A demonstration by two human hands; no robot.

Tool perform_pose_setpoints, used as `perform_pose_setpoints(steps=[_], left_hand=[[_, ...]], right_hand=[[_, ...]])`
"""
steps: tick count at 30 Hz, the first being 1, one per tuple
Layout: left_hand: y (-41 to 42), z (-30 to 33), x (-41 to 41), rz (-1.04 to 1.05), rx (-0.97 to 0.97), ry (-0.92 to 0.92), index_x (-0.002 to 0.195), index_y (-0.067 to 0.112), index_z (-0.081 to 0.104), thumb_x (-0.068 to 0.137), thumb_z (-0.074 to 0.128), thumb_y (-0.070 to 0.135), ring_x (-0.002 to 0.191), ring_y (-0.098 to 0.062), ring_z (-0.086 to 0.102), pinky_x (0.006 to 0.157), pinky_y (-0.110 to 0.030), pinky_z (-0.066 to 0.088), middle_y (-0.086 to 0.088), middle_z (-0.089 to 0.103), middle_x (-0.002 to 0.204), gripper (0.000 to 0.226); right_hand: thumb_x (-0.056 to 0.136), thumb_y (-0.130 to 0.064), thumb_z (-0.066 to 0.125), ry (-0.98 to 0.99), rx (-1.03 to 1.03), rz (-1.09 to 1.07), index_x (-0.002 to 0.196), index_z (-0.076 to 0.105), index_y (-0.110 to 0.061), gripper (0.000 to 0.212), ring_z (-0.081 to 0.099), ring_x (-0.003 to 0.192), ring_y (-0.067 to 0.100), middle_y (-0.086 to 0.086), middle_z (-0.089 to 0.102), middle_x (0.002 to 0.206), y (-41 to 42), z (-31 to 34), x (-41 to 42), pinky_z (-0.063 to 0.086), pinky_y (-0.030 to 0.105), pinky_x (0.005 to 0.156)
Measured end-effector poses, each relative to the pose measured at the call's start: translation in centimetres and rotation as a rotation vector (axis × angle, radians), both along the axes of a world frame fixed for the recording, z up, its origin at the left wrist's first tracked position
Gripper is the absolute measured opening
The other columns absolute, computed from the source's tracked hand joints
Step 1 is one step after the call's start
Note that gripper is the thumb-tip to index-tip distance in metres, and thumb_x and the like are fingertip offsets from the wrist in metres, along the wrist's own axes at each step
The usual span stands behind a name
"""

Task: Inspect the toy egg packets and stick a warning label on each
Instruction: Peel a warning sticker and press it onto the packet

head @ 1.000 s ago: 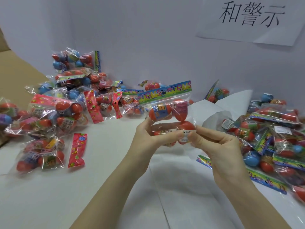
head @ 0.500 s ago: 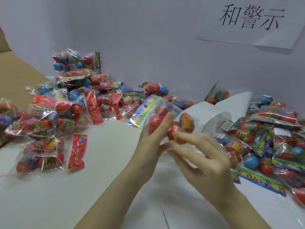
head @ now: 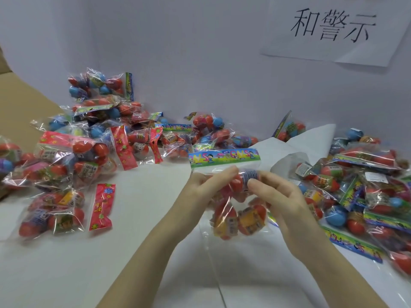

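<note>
A white sheet of paper (head: 329,30) hangs on the pale wall (head: 189,52) at upper right, bearing three large black handwritten Chinese characters, its lower right corner curling away; a white table (head: 55,263) spreads below. At the far left a brown cardboard surface (head: 20,101) slopes up beside the wall; crumpled white paper (head: 311,141) lies on the table's right half.

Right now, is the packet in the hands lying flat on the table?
No: both the left hand and the right hand grip the egg packet and hold it up above the white table.
</note>
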State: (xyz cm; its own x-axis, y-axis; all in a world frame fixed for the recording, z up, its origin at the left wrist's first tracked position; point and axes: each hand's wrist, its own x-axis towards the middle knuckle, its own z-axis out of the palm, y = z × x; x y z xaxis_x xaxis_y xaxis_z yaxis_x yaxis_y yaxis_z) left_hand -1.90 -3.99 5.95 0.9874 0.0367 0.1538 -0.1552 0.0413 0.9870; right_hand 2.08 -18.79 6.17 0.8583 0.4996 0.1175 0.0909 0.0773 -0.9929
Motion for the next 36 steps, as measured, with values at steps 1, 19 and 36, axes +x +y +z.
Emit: perform_pose_setpoints(steps=[1,19,36], left_hand=[[0.0,-0.1,0.0,0.022,0.015,-0.017,0.069,0.007,0.072,0.074,0.056,0.035,0.052,-0.009,0.061,0.051,-0.016,0.046,-0.002,0.069,0.062,0.033],[0.0,-0.3,0.0,0.239,0.103,-0.124,0.055,0.021,0.070,0.062,0.080,0.040,0.052,-0.004,0.055,0.050,-0.015,0.044,0.008,0.064,0.054,0.023],[-0.7,-0.6,0.9,0.492,-0.100,-0.066,0.073,0.024,0.070,0.076,0.053,0.062,0.055,-0.006,0.061,0.050,-0.012,0.043,0.015,0.072,0.077,0.042]], right_hand=[[0.069,-0.032,0.062,0.026,-0.010,0.024,0.092,0.071,-0.016,0.029,0.064,0.077,0.013,0.004,0.070,0.084,0.0,0.0,0.0,0.050,0.020,0.067],[0.047,-0.025,0.072,0.124,-0.073,-0.021,0.067,0.076,-0.013,0.024,0.066,0.059,0.017,0.010,0.073,0.072,-1.7,0.9,0.9,0.051,0.023,0.049],[0.081,-0.029,0.059,0.142,0.587,-0.561,0.093,0.065,-0.014,0.020,0.066,0.073,0.006,-0.004,0.070,0.081,-5.0,2.4,3.5,0.054,0.020,0.069]])
